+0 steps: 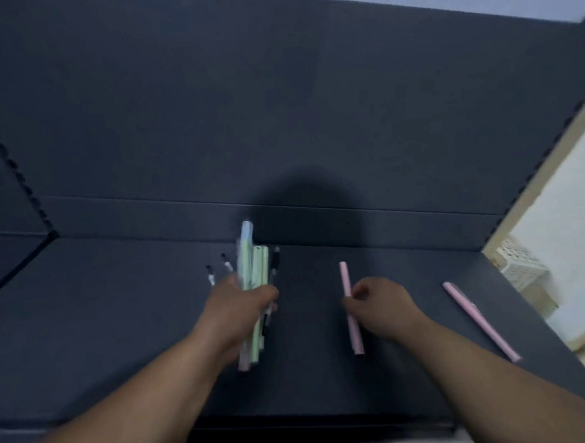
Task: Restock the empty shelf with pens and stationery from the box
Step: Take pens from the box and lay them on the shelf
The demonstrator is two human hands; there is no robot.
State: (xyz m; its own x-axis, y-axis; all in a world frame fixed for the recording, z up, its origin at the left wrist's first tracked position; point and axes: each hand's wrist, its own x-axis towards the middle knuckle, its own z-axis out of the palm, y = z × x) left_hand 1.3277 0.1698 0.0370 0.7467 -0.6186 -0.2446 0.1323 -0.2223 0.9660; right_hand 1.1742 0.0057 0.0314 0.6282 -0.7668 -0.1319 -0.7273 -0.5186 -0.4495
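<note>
Forearms reach across a dark shelf [120,332]. The left hand [236,304] grips a bundle of pens [253,277], mostly pale green, pointing at the back panel [279,120]. The right hand [380,304] pinches a pink pen [352,319] low over the shelf; contact is unclear. A second pink pen [481,321] lies near the shelf's right edge, a white basket [520,267] beyond.

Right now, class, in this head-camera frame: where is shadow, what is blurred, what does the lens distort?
Head view: dim light, no glare; a rounded shadow darkens the shelf back; the bundle of pens in the left hand is smeared, the pink pen in the right hand crisper; wide-angle splays the shelf sides.
</note>
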